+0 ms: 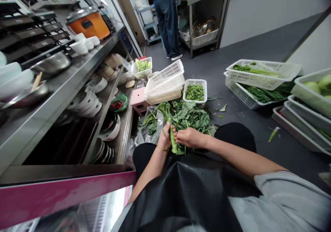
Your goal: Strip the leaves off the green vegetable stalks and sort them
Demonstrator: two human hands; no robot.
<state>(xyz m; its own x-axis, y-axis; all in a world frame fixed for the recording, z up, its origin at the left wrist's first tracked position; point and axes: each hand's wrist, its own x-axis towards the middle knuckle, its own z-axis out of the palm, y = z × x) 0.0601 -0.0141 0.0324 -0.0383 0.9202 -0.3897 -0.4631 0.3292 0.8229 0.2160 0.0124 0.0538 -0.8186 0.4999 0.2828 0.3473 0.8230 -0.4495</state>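
Observation:
My left hand point(164, 137) is wrapped round a thick green vegetable stalk point(172, 139), held tilted with its pale cut end toward me. The stalk's bushy, broccoli-like top point(164, 108) points away. Close against the stalk's right side, my right hand point(190, 137) is closed with its fingertips pinched; whatever sits between them is hidden. Under and beyond both hands lies a heap of dark green leaves point(192, 116). A clear plastic bag point(151, 132) with more greens lies left of my left hand.
Ahead stand a white basket of cut greens point(195, 92), empty-looking stacked baskets point(165, 80) and a pink stool point(139, 101). Steel shelving point(77, 82) with bowls runs along the left. Stacked vegetable baskets point(261, 78) stand right. A person point(167, 21) stands at the back.

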